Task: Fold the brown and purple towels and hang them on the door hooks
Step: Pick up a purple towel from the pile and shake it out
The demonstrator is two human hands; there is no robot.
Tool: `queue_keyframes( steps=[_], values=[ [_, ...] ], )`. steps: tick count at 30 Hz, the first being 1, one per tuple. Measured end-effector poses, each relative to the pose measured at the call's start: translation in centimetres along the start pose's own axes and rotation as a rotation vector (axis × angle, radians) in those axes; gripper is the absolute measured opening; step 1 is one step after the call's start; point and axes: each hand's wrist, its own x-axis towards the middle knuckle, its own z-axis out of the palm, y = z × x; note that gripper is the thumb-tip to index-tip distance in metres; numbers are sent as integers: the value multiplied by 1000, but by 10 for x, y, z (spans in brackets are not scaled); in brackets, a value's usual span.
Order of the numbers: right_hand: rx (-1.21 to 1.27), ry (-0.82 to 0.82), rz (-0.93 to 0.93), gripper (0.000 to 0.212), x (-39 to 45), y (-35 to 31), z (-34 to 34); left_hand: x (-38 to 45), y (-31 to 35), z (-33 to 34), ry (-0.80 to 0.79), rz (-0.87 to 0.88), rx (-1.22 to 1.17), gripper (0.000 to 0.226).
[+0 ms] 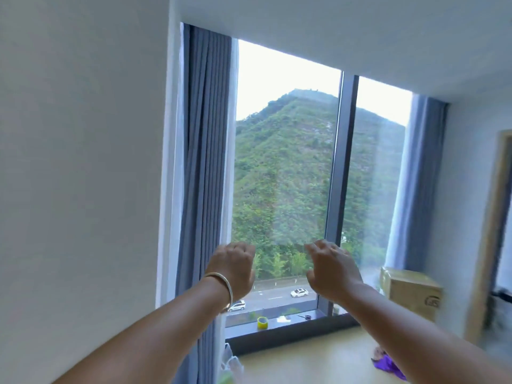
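Both my arms are stretched out in front of a tall window. My left hand [235, 266], with a metal bangle on its wrist, hangs with loosely curled fingers and holds nothing. My right hand [331, 268] is level with it, a little apart, fingers also relaxed and empty. A bit of purple towel [388, 365] lies on the light surface at the lower right, partly hidden behind my right forearm. No brown towel, door or hooks are in view.
Grey-blue curtains [205, 162] hang at both sides of the window. A white wall [83, 162] fills the left. A cardboard box [410, 292] stands at the right, a yellow tape roll [261, 322] on the sill, a plastic bag [231, 367] below.
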Motion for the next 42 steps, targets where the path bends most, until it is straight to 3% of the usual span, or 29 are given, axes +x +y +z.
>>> queue_keyframes(
  steps=[9, 19, 29, 42],
  values=[
    [-170, -26, 314, 41, -66, 180, -18, 74, 170, 24, -13, 243, -180, 51],
    [-313, -102, 579, 44, -162, 337, -39, 121, 355, 35, 12, 486, -282, 56],
    [-425, -168, 788, 42, -245, 437, -81, 143, 517, 27, 66, 704, -417, 50],
    [-512, -248, 1083, 57, -297, 542, -102, 204, 691, 42, 97, 925, -512, 49]
  ],
)
